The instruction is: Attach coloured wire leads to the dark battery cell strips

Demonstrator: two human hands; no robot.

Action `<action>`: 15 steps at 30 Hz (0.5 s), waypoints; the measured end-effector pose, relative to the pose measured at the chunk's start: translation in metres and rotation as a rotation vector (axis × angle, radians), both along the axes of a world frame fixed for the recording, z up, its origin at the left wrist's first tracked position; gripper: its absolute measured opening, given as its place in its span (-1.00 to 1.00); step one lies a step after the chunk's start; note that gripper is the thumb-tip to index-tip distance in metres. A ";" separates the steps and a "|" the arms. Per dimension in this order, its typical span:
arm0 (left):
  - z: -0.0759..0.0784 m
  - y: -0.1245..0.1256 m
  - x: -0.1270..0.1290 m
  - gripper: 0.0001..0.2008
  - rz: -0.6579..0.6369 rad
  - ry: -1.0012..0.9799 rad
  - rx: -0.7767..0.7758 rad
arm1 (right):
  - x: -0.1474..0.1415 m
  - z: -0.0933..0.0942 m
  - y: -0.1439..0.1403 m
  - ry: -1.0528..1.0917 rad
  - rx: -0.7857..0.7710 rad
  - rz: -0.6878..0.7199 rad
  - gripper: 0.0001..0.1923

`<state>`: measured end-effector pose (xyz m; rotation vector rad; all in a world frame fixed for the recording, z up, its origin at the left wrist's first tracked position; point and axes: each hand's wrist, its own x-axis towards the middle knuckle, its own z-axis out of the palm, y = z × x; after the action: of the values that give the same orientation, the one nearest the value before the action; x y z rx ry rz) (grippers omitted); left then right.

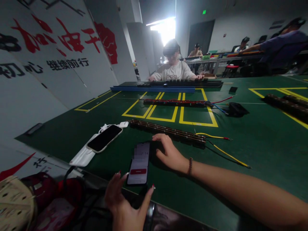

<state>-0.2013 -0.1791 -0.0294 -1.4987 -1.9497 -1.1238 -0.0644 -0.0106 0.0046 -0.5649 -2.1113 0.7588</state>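
A phone with a lit screen (138, 175) lies flat on the green table (192, 192) near its front edge. Just below it, my left hand (128, 200) is raised with thumb and fingers spread apart, holding nothing. My right hand (169, 154) rests on the table to the right of the phone, fingers loosely curved and apart, with a beaded bracelet at the wrist. Beyond that hand stretches a long dark bar-shaped assembly (166, 131) with yellow wires (226, 154) trailing from its right end. Whether my fingertips touch the bar, I cannot tell.
To the left, a second phone (104, 138) lies on a white power strip (83, 155). Farther back are another wired bar (178, 103), a black piece (237, 109) and a blue rail (154, 89). A person (172, 69) sits across the table. More dark bars (288, 104) lie right.
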 end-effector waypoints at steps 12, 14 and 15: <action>-0.008 0.031 -0.002 -0.23 -0.063 -0.246 -0.023 | 0.120 -0.004 0.020 -0.231 0.492 -0.274 -0.63; -0.007 0.032 -0.007 -0.22 -0.087 -0.233 -0.012 | 0.144 -0.008 0.023 -0.285 0.559 -0.379 -0.66; -0.007 0.033 -0.010 -0.22 -0.088 -0.220 -0.013 | 0.154 -0.009 0.025 -0.317 0.580 -0.439 -0.67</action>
<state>-0.2116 -0.1461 -0.0367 -1.5369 -2.0541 -1.3665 0.0895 0.0140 -0.0048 -0.8146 -2.2322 -0.2040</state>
